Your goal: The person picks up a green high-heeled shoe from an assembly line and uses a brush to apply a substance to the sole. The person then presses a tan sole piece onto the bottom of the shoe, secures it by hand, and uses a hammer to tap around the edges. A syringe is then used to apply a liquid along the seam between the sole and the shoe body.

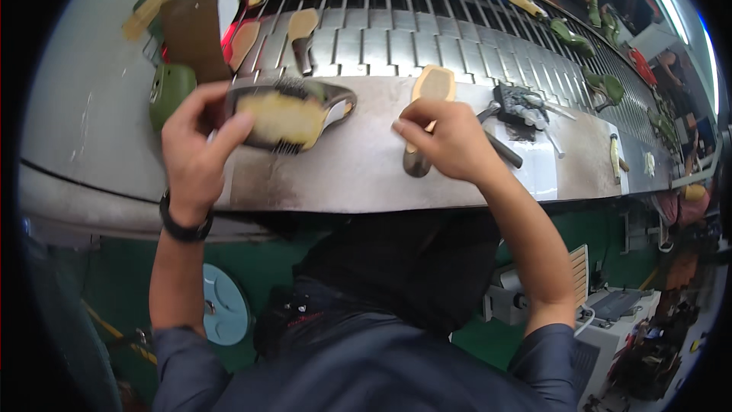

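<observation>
My left hand (200,137), with a black band at its wrist, grips a dark shoe upper (335,111) by one end. The shoe's underside is turned up and shows a blurred pale yellow area. Above the bench, my right hand (450,133) is closed with thumb and fingertips pinched together; whether anything thin is between them I cannot make out. Behind and below that hand lies another shoe (433,85), tan bottom up and dark at its near end. The right hand hides its middle.
Beyond the metal bench (366,183) runs a slatted conveyor (381,30) carrying several shoes. A hammer (503,149) lies right of my hand beside a black tray (520,105) with whitish stuff. A brush (614,156) lies farther right. A green shoe last (172,95) stands left. Other people work at far right.
</observation>
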The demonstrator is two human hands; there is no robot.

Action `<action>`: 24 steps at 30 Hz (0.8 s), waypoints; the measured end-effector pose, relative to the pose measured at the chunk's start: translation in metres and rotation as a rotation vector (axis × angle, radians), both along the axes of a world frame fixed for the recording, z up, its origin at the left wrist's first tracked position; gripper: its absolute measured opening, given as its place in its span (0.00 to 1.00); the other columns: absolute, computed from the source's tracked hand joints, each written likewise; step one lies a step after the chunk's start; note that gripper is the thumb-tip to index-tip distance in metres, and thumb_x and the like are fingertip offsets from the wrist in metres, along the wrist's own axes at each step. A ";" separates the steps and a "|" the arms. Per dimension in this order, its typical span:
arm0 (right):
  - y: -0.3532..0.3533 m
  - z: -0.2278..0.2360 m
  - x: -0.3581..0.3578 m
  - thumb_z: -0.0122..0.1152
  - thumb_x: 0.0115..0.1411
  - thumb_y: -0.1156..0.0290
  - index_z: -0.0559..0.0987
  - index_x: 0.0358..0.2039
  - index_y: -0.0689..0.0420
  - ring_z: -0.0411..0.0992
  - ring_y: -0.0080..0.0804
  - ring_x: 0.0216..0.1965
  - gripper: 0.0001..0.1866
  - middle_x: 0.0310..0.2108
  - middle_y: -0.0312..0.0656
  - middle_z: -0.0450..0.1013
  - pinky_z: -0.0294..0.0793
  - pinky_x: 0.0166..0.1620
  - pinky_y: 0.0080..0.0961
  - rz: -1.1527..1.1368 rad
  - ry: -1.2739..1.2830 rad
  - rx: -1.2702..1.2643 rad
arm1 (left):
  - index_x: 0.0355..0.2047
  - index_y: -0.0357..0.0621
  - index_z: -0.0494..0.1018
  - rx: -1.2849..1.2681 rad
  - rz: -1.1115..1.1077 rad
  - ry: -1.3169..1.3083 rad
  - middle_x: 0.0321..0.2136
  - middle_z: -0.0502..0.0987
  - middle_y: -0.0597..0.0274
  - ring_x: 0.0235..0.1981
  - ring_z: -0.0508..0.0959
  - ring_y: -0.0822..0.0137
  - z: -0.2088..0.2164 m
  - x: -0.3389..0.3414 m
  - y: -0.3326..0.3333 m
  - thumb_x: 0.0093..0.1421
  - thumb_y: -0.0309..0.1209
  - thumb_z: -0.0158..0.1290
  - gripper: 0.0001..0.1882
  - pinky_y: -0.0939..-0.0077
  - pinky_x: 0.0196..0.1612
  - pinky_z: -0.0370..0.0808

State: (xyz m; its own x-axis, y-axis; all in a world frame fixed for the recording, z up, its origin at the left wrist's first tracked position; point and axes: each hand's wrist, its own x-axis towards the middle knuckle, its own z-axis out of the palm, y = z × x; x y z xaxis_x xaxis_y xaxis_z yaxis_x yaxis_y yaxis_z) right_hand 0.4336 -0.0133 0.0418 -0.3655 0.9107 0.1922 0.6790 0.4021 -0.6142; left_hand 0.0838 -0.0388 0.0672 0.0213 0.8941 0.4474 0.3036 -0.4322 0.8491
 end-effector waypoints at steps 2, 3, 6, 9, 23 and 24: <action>0.002 -0.018 -0.016 0.61 0.69 0.58 0.83 0.38 0.62 0.79 0.35 0.29 0.17 0.29 0.44 0.80 0.78 0.36 0.31 -0.060 0.256 -0.076 | 0.52 0.33 0.75 0.110 -0.037 -0.263 0.40 0.80 0.63 0.40 0.78 0.74 0.000 0.038 0.026 0.65 0.29 0.62 0.18 0.79 0.47 0.76; -0.001 -0.023 -0.036 0.61 0.70 0.58 0.81 0.34 0.63 0.75 0.29 0.26 0.18 0.25 0.42 0.78 0.75 0.32 0.27 -0.160 0.660 -0.237 | 0.54 0.33 0.75 0.195 -0.048 -0.416 0.41 0.80 0.63 0.41 0.79 0.74 -0.004 0.054 0.036 0.67 0.28 0.59 0.17 0.79 0.47 0.77; -0.007 -0.049 -0.049 0.59 0.71 0.59 0.79 0.26 0.62 0.69 0.22 0.19 0.21 0.19 0.38 0.74 0.69 0.25 0.21 -0.342 1.114 -0.267 | 0.54 0.32 0.74 0.282 -0.152 -0.628 0.48 0.82 0.54 0.47 0.82 0.70 -0.021 0.082 0.047 0.72 0.27 0.52 0.14 0.75 0.53 0.78; -0.012 -0.059 -0.041 0.57 0.73 0.59 0.75 0.21 0.59 0.61 0.17 0.14 0.23 0.14 0.31 0.65 0.60 0.19 0.18 -0.463 1.218 -0.172 | 0.54 0.30 0.73 0.186 -0.250 -0.575 0.49 0.83 0.51 0.49 0.82 0.67 -0.004 0.080 0.056 0.73 0.29 0.51 0.15 0.74 0.54 0.78; -0.074 -0.091 -0.024 0.59 0.70 0.74 0.76 0.45 0.69 0.70 0.48 0.63 0.10 0.66 0.61 0.66 0.65 0.65 0.37 -0.480 0.592 0.139 | 0.67 0.36 0.65 -0.273 -0.592 -0.673 0.60 0.75 0.40 0.64 0.75 0.51 0.032 0.077 0.046 0.73 0.31 0.52 0.25 0.59 0.61 0.79; -0.098 -0.085 -0.020 0.55 0.72 0.75 0.75 0.44 0.67 0.68 0.41 0.64 0.07 0.70 0.60 0.62 0.64 0.66 0.35 -0.484 0.711 0.077 | 0.67 0.36 0.64 -0.269 -0.611 -0.688 0.60 0.74 0.39 0.64 0.74 0.50 0.032 0.072 0.045 0.73 0.30 0.52 0.25 0.58 0.61 0.79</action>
State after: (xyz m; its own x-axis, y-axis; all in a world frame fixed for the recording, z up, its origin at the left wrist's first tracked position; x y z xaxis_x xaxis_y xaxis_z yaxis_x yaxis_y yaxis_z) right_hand 0.4135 -0.1110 -0.0435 0.2903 0.9100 0.2960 0.2509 0.2261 -0.9412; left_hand 0.1560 0.0064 0.0988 0.3269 0.8903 0.3171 -0.5121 -0.1151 0.8512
